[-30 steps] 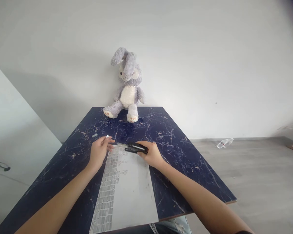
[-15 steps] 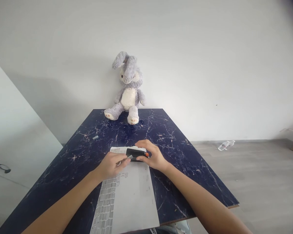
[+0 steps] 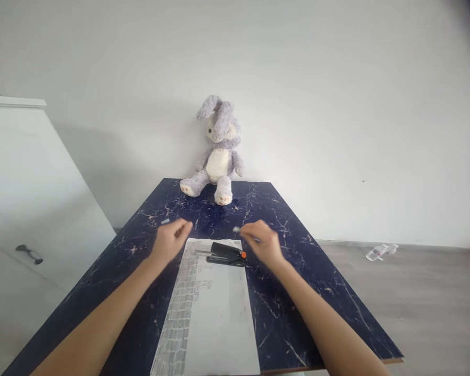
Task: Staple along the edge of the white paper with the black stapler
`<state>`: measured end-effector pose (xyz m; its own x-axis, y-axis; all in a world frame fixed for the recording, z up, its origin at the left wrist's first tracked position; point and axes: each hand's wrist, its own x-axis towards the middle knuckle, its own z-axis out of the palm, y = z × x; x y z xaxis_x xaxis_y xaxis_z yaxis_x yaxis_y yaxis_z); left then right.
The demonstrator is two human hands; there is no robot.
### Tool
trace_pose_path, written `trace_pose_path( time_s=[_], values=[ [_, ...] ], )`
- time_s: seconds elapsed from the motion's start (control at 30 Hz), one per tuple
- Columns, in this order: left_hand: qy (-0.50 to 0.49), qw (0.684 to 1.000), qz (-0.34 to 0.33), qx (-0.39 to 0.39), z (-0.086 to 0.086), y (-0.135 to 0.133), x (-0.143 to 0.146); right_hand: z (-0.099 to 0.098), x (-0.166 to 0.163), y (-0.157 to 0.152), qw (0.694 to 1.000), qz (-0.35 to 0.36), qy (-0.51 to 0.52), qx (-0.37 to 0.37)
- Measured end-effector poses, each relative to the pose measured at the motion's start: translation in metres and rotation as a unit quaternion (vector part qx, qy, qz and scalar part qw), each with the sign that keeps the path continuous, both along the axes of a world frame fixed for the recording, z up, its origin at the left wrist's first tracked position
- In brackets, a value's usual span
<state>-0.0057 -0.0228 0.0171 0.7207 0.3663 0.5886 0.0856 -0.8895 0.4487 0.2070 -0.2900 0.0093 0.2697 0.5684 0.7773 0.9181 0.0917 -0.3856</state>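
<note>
My right hand [image 3: 263, 243] pinches a small grey piece, which looks like a short strip of staples [image 3: 236, 229], above the far right corner of the papers. Across from it my left hand [image 3: 171, 241] is closed, thumb and fingertips together; whatever may be between them is hidden. Between and below the hands lies a black stapler [image 3: 227, 254] with an orange tip, opened up, its metal tray sticking out to the left. It rests on the far end of the printed papers [image 3: 223, 318], and neither hand touches it.
Another grey staple strip [image 3: 165, 221] lies on the dark blue marbled table [image 3: 282, 308], beyond my left hand. A plush rabbit [image 3: 219, 156] sits at the back against the wall. A white cabinet [image 3: 31, 183] stands on the left; a plastic bottle [image 3: 379, 252] lies on the floor at right.
Both hands have left the stapler and moved apart, up and away from it. The grey strip seen in my left hand before is gone from view there; a small grey piece shows in my right.
</note>
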Motion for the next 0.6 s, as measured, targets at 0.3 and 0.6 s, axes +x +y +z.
trace_pose_path(
  time_s=[0.3,0.6],
  values=[
    [0.177,0.957,0.229,0.011,-0.033,0.101,-0.006,-0.031,0.118,-0.054,0.9,-0.365,0.119,-0.207],
    [0.18,0.965,0.189,0.011,-0.025,0.088,0.0,-0.02,0.101,-0.042,0.921,-0.353,0.082,-0.141]
  ],
)
